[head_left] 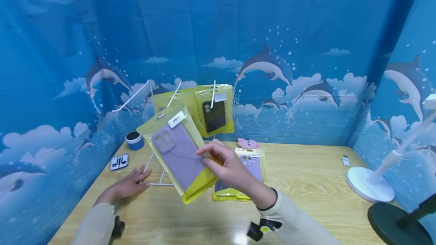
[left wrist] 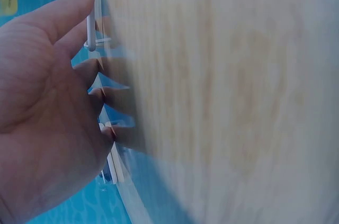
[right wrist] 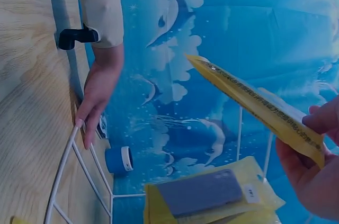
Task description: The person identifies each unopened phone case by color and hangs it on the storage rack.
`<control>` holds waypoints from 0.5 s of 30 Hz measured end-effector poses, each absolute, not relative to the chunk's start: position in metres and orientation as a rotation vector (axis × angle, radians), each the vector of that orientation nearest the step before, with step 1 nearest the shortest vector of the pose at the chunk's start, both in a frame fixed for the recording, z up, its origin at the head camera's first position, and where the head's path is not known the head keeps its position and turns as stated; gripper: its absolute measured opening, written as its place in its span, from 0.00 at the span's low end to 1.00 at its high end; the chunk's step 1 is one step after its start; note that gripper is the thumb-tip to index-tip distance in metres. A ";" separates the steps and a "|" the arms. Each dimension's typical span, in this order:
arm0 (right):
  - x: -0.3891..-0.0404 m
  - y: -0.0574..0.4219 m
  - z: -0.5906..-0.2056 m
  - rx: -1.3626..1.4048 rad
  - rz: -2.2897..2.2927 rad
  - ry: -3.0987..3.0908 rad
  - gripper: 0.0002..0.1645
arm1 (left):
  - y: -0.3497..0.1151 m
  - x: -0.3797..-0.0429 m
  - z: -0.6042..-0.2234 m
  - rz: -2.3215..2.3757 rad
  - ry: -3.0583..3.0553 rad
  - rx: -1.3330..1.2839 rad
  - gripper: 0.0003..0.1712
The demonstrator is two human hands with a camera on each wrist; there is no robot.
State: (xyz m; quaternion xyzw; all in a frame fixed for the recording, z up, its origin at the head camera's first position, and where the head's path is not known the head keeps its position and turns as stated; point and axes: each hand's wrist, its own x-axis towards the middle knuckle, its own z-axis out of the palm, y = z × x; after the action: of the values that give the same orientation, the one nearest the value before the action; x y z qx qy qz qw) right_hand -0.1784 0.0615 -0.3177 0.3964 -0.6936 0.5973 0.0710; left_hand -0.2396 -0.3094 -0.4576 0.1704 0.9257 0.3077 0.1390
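While the left hand (head_left: 131, 183), grip relaxed, touches the rack (head_left: 161, 184) on the counter (head_left: 163, 218), the right hand (head_left: 227, 161), its grip pinching one edge, holds a packet (head_left: 182, 156) raised before the rack.

Blue printed cloth (head_left: 190, 22) walls me in ahead and on both sides, vertical creases showing. Print: leaping dolphins (head_left: 263, 59), white clouds (head_left: 44, 137), bubble dots, a paler sea (head_left: 310, 124) low down; plainer blue above. Darker fold (head_left: 388, 44) at the corner to my right. Before me, a counter (head_left: 306, 184), light wood grain, far right corner rounded. Bright glare spot (head_left: 240, 238) on its surface.
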 end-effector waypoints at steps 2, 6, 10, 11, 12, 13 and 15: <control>-0.183 0.055 -0.317 1.166 1.819 -2.114 0.13 | -0.309 -0.240 -0.458 0.891 2.680 0.489 0.37; -0.193 0.050 -0.319 1.092 1.877 -2.166 0.13 | -0.308 -0.241 -0.459 0.855 2.710 0.517 0.35; -0.203 0.049 -0.325 0.961 1.912 -2.234 0.12 | -0.305 -0.240 -0.456 0.839 2.711 0.497 0.36; -0.207 0.047 -0.327 0.925 1.920 -2.244 0.12 | -0.304 -0.239 -0.454 0.837 2.708 0.483 0.36; -0.211 0.046 -0.328 0.886 1.929 -2.253 0.12 | -0.304 -0.239 -0.453 0.834 2.707 0.476 0.37; -0.215 0.043 -0.329 0.851 1.930 -2.253 0.12 | -0.303 -0.238 -0.452 0.815 2.712 0.473 0.36; -0.225 0.037 -0.330 0.788 1.955 -2.229 0.12 | -0.302 -0.237 -0.451 0.798 2.716 0.463 0.36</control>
State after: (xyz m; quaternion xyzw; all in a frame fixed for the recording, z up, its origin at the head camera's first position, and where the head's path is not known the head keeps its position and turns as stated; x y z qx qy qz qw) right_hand -0.2251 0.0372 -0.3304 0.2567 -0.7261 0.6368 0.0370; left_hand -0.2374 -0.3018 -0.4506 0.1599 0.9380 0.2757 0.1361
